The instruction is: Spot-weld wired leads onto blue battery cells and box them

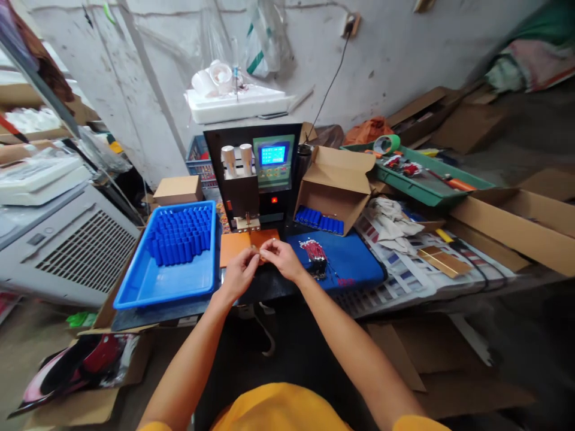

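Observation:
Close together over the front of an orange board (233, 244), my left hand (240, 274) and my right hand (284, 260) are both closed in a pinch. Whatever lies between the fingertips is too small to make out. Just behind them stands a black spot-welding machine (265, 206) with two silver cylinders, a lit blue screen (274, 154) and a glowing red switch; its electrode tips are above the board. To the left, a blue tray (179, 292) bears many upright blue cylindrical cells (179, 236). A bundle of red and black wires (317, 254) rests on a blue pad (354, 257) at right.
An open cardboard box (339, 170) with several blue cells (318, 220) lying in it stands right of the machine. Farther right are a green tray (431, 185) with tape and tools, a white cloth (393, 224) and cardboard. A grey vented unit (76, 251) flanks the left side.

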Action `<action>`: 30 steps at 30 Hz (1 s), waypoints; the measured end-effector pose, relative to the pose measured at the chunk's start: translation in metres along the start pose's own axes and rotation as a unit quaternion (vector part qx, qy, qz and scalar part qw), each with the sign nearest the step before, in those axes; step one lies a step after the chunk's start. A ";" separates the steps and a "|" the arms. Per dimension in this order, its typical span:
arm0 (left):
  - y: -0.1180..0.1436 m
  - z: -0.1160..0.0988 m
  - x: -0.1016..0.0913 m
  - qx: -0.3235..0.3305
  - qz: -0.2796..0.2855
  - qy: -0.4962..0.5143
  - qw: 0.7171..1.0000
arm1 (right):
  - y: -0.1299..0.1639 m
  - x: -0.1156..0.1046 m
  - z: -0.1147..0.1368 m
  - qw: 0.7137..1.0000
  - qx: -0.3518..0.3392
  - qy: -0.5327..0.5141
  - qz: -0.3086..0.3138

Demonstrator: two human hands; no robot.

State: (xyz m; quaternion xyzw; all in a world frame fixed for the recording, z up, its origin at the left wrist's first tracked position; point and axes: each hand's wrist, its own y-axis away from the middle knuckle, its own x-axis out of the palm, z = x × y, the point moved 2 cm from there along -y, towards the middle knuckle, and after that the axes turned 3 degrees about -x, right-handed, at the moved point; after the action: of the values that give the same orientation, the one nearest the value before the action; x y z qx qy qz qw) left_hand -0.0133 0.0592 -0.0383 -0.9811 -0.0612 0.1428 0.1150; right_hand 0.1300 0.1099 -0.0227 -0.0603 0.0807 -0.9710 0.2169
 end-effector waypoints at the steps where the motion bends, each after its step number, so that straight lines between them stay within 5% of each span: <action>1: 0.000 0.000 -0.002 0.000 0.007 -0.001 1.000 | 0.000 0.002 -0.001 1.000 -0.002 0.007 0.003; 8: 0.004 0.008 -0.011 -0.005 -0.003 -0.015 1.000 | -0.010 0.011 -0.007 0.998 -0.023 0.059 0.026; 12: 0.002 0.016 -0.055 0.015 -0.076 -0.126 0.989 | -0.019 0.009 -0.014 0.995 -0.049 0.081 -0.016; 15: -0.007 0.027 -0.109 -0.001 -0.139 -0.297 0.945 | -0.026 0.003 -0.023 0.995 -0.048 0.068 -0.061; 18: -0.017 0.041 -0.152 -0.055 -0.115 -0.471 0.873 | -0.031 -0.002 -0.031 0.995 -0.036 0.050 -0.079; 22: -0.022 0.051 -0.167 -0.093 -0.063 -0.567 0.816 | -0.033 -0.004 -0.034 0.995 -0.026 0.045 -0.082; 25: -0.017 0.052 -0.164 -0.084 -0.091 -0.550 0.826 | -0.032 -0.004 -0.033 0.995 -0.023 0.040 -0.084; 30: -0.001 0.052 -0.161 -0.084 -0.122 -0.436 0.888 | -0.032 -0.005 -0.033 0.995 -0.019 0.028 -0.099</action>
State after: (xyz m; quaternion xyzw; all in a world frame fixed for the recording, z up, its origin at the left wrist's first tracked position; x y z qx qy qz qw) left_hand -0.1820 0.0463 -0.0439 -0.8111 -0.2361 0.5350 0.0106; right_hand 0.1159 0.1450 -0.0496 -0.0449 0.0984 -0.9873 0.1161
